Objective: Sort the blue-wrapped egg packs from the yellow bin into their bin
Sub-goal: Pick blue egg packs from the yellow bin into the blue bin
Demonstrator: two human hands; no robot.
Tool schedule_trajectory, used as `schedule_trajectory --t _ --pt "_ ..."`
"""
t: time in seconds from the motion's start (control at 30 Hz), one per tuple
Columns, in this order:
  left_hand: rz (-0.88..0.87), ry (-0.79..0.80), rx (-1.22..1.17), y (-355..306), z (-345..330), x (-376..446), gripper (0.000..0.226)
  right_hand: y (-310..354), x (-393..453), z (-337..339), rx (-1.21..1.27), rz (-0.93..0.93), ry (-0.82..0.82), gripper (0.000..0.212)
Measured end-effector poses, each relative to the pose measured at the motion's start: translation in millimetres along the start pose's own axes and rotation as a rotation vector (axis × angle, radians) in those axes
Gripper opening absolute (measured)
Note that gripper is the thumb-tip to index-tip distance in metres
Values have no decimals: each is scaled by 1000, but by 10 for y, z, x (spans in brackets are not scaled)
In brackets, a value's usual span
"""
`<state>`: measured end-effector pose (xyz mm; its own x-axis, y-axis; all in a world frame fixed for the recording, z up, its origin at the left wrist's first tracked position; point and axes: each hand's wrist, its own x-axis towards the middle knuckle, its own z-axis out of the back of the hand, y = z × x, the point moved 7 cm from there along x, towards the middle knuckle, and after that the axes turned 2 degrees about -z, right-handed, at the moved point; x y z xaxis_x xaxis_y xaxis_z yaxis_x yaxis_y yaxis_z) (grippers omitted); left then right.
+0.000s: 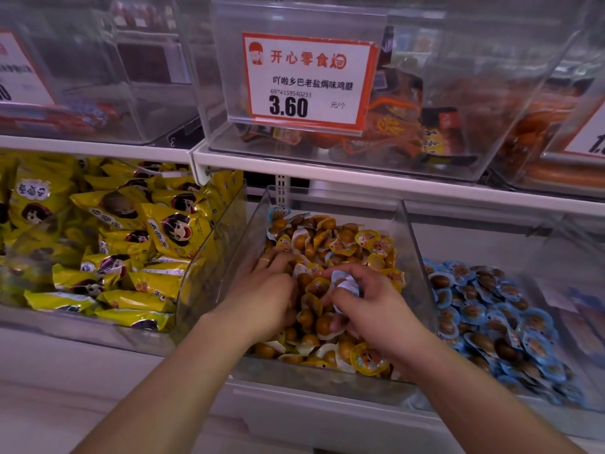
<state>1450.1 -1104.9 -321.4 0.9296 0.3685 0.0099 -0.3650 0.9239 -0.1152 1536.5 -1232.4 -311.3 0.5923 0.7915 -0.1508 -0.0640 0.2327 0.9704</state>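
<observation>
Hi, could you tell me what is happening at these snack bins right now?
A person is sorting small egg packs on a shop shelf. Both hands are in the middle clear bin of yellow-wrapped packs: the right hand pinches a blue-wrapped pack it has picked out, while the left hand lies in the pile, fingers spread. The bin of blue-wrapped packs sits just to the right. One more blue pack shows at the back of the yellow bin.

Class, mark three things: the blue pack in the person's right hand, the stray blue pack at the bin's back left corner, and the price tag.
blue pack (pixel 343 283), head view, crumpled wrapper
stray blue pack (pixel 279 212), head view, blue rim
price tag (pixel 307 81), head view, white centre
</observation>
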Motion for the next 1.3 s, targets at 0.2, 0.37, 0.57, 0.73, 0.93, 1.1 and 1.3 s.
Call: schedule_trajectory --t 0.2,0.37,0.57,0.73,0.93,1.1,1.3 --pt "222 -503 -692 108 419 -150 19 28 -15 82 173 -38 -105 23" --pt "139 -572 -1164 -192 502 -244 10 86 -85 -166 723 -260 209 45" --pt "-103 -624 -1000 -450 670 -324 16 235 -165 -48 779 -155 151 37" --pt "-93 -516 -1123 -425 519 -317 29 346 -167 531 749 -44 -45 28" --pt "-20 -514 -614 -338 411 -268 28 103 -76 1570 625 -36 -421 12" --pt "98 -409 -486 -215 223 -140 26 -274 118 1996 416 -209 -451 35" --pt "87 -465 -513 -223 333 -210 24 0 85 1986 -42 33 -658 23"
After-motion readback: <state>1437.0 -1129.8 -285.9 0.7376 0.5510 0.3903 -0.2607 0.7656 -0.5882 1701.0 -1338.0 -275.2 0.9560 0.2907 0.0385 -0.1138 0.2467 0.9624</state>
